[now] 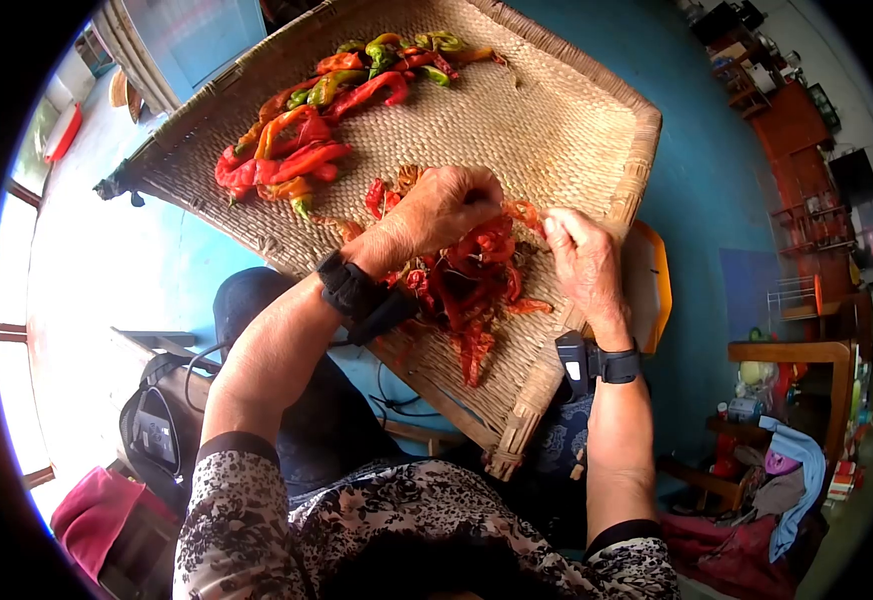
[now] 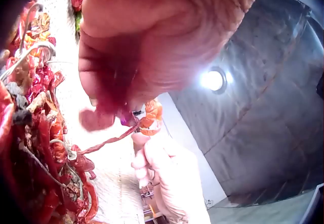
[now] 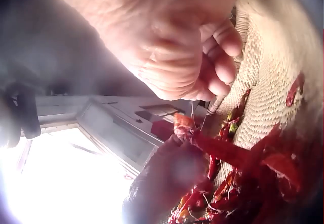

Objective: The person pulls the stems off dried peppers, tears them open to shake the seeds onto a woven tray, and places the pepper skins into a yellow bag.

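One shrivelled, translucent orange-red chilli (image 1: pixel 524 213) is held between the two hands, above the near half of a shallow rectangular tray of woven tan plant fibre (image 1: pixel 557 110). The left hand (image 1: pixel 442 210), its fingers curled, pinches the chilli; the right hand (image 1: pixel 589 260) pinches it from the opposite side, thumb against forefinger, although the exact point of contact is hidden. In the right wrist view, fine pale strands run between the right hand's fingers and the chilli.

Beneath the hands, in the near half of the tray, lies a loose heap of wrinkled, dark red dried chillies (image 1: pixel 482 270); the left wrist view shows curled pale stalks among them. Along the tray's far left side extends an elongated pile of plumper red, orange and green chillies (image 1: pixel 342 88).

A black strap with a small device (image 1: pixel 349 285) rings each wrist. Nearest the tray's near edge is the person's black-and-white patterned shirt (image 1: pixel 387 510). Beside the tray's right edge, and lower, shows an orange-rimmed object (image 1: pixel 665 290), largely hidden. Left of the tray are a black bag (image 1: pixel 154 430) and a magenta cloth (image 1: pixel 97 510). Well to its right, a brown wooden chair (image 1: pixel 792 352) bears a light-blue garment (image 1: pixel 807 470).
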Motion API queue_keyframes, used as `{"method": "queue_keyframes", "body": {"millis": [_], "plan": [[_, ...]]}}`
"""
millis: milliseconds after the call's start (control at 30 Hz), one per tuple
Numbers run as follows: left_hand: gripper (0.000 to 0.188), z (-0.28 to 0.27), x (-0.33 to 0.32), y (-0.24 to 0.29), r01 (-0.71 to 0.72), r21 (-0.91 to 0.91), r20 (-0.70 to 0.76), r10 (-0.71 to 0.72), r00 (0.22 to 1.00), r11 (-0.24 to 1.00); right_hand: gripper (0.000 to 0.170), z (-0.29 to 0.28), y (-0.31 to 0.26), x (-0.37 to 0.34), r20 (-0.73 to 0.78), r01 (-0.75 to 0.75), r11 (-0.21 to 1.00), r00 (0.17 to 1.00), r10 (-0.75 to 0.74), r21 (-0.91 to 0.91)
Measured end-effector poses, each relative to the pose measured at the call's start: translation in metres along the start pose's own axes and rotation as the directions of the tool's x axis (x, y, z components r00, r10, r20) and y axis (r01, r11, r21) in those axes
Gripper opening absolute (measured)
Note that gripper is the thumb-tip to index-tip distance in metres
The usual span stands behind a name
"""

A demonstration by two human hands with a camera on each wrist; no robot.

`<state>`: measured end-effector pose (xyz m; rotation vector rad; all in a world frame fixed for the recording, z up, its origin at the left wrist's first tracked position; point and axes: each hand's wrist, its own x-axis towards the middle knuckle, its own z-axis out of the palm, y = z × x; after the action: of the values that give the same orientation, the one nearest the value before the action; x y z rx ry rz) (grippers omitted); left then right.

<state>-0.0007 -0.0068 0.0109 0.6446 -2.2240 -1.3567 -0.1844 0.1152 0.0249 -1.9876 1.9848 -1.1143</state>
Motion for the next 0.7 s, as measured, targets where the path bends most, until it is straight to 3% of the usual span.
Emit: {"method": "queue_keyframes", "body": {"millis": [33,200,333,367,400,467,533,600,633,700], "plan": [[0.012,0.0,0.0,0.0,-0.005,-0.017,-0.038,0.004,0.999,1.0,0.013,-0.007,-0.002,0.001,-0.01,-0.052,0.998,0.999,0.052,-0.035],[0.011,-0.002,0.002,0.0,-0.006,-0.017,-0.103,0.005,0.995,1.0,0.016,-0.021,0.01,-0.001,-0.172,-0.041,0.999,0.984,0.042,0.011],[0.015,-0.001,0.001,-0.002,-0.003,0.278,-0.15,0.047,0.988,0.96,0.02,-0.043,0.032,-0.002,-0.443,-0.194,0.981,0.878,0.183,0.02],[0.018,0.002,0.001,-0.005,-0.007,0.398,-0.145,0.07,0.987,0.917,0.021,-0.054,0.038,-0.003,-0.507,-0.223,0.974,0.843,0.178,-0.029],[0.018,0.005,0.0,-0.009,-0.006,0.398,-0.145,0.07,0.987,0.918,0.022,-0.067,0.045,-0.004,-0.57,-0.255,0.964,0.805,0.167,-0.077],[0.023,0.012,-0.003,-0.016,-0.176,0.582,-0.164,0.327,0.931,0.794,0.022,-0.086,0.079,-0.012,-0.671,-0.301,0.953,0.715,0.195,-0.044],[0.027,0.016,-0.006,-0.011,-0.195,0.543,-0.144,0.319,0.937,0.817,0.022,-0.1,0.095,-0.02,-0.735,-0.333,0.931,0.667,0.123,-0.147],[0.029,0.02,-0.01,-0.003,-0.232,0.525,0.001,0.272,0.962,0.819,0.023,-0.109,0.087,-0.027,-0.711,-0.571,0.8,0.639,0.292,-0.184],[0.031,0.022,-0.013,0.001,-0.21,0.539,0.059,0.212,0.975,0.816,0.023,-0.107,0.088,-0.028,-0.709,-0.568,0.801,0.643,0.29,-0.188],[0.032,0.027,-0.018,-0.004,-0.239,0.565,0.066,0.246,0.967,0.79,0.033,-0.099,0.093,-0.031,-0.668,-0.521,0.667,0.743,0.048,-0.532]]}}
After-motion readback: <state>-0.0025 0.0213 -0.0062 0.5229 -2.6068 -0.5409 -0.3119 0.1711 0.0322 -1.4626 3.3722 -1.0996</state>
